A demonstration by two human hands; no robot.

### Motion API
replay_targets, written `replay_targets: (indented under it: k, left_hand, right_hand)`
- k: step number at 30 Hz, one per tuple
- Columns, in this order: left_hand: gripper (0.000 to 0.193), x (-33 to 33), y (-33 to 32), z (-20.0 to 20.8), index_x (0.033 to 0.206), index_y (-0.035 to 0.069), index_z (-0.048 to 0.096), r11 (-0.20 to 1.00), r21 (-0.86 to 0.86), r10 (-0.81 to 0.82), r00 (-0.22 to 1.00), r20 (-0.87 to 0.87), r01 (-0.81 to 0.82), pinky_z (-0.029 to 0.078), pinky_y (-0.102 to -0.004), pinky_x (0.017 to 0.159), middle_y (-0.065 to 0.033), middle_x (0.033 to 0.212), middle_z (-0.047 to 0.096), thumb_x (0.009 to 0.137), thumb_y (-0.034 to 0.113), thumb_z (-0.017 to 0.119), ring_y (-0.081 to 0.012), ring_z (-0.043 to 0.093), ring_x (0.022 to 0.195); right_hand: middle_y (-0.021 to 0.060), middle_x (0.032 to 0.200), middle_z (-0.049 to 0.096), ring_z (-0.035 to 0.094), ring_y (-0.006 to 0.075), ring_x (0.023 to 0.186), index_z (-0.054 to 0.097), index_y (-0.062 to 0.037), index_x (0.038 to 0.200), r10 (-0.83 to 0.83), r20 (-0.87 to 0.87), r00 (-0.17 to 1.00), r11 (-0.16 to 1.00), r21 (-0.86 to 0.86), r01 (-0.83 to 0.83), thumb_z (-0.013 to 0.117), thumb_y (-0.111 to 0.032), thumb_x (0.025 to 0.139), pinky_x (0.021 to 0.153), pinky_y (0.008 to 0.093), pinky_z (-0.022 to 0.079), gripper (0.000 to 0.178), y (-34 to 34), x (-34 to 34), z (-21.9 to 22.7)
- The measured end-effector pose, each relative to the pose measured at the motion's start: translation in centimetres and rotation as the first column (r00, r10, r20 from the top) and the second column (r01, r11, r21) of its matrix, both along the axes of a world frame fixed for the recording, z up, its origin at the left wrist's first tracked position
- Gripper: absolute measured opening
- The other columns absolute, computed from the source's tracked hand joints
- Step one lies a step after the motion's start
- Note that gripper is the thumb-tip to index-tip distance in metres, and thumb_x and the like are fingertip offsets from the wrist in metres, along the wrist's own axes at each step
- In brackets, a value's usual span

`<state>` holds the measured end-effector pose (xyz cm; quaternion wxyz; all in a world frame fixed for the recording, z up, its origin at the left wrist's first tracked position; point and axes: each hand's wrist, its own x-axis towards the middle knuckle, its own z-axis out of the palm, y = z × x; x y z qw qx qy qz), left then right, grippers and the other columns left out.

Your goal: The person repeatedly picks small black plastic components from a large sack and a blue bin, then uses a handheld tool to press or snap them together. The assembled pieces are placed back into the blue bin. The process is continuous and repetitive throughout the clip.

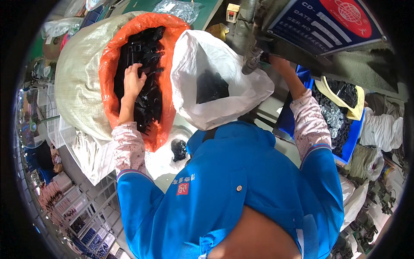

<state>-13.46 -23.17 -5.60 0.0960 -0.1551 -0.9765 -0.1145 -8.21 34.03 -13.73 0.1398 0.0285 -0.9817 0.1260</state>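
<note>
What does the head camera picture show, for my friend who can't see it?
A person in a blue shirt reaches their left hand into an orange-lined sack full of black plastic parts. Their right hand is up at a grey machine, beside a white bag.

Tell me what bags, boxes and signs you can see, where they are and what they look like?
Orange bag: upper left, inside a woven sack, full of black plastic parts; the left hand rests on them.
White bag: centre, open, with dark parts inside.
Sign: upper right, dark blue slanted plate with a red round mark.
Blue bin: right, holding small silvery and black pieces.
Clear bag: top centre, on a green surface.
</note>
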Motion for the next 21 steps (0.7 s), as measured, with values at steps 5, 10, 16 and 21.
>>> replay_targets:
  k: [5, 10, 16, 21]
  left_hand:
    - [0.038, 1.5, 1.6, 1.6, 0.117, 0.002, 0.055, 0.749, 0.645, 0.046, 0.983, 0.176, -0.150, 0.051, -0.0282, 0.080, -0.0096, 0.106, 0.066, 0.082, 0.001, 0.068, -0.0136, 0.061, 0.090]
    - [0.044, 3.4, 1.8, 2.1, 0.123, 0.000, 0.052, 0.057, 0.973, 0.072, 0.973, 0.221, -0.226, 0.049, -0.0269, 0.089, -0.0112, 0.117, 0.063, 0.082, -0.006, 0.067, -0.0123, 0.059, 0.097]
    - [0.035, 5.3, 5.7, 4.3, 0.121, 0.006, 0.057, -0.575, 0.746, -0.222, 0.942, 0.253, -0.336, 0.047, -0.0471, 0.098, -0.0088, 0.104, 0.064, 0.087, 0.014, 0.065, -0.0212, 0.061, 0.096]
    - [0.036, 7.4, 13.1, 3.5, 0.122, 0.002, 0.055, -0.656, 0.524, -0.575, 0.810, 0.119, -0.542, 0.051, -0.0426, 0.089, -0.0161, 0.106, 0.064, 0.092, 0.020, 0.058, -0.0276, 0.061, 0.101]
  right_hand:
    - [0.0222, 0.107, 0.063, 0.057, 0.0453, 0.100, 0.067, -0.0076, 0.109, 0.010, -0.082, 0.997, 1.000, 0.014, -0.009, 0.059, -0.019, 0.082, 0.090, 0.0532, 0.044, 0.030, -0.3, 0.4, 0.7]
    - [0.0214, 0.104, 0.064, 0.058, 0.0444, 0.097, 0.067, -0.0073, 0.106, 0.019, -0.156, 0.988, 0.999, 0.040, -0.013, 0.059, -0.017, 0.081, 0.088, 0.0524, 0.045, 0.028, -0.2, 0.5, 0.8]
    - [0.0204, 0.099, 0.065, 0.060, 0.0428, 0.093, 0.067, -0.0068, 0.102, -0.035, -0.289, 0.957, 0.983, 0.161, 0.084, 0.060, -0.016, 0.079, 0.084, 0.0511, 0.047, 0.026, -1.2, 0.0, 1.1]
    - [0.0171, 0.091, 0.066, 0.063, 0.0354, 0.081, 0.067, -0.0043, 0.098, -0.080, 0.007, 0.997, 0.997, 0.000, 0.080, 0.063, -0.015, 0.082, 0.079, 0.0454, 0.051, 0.020, -0.8, 0.4, 2.6]
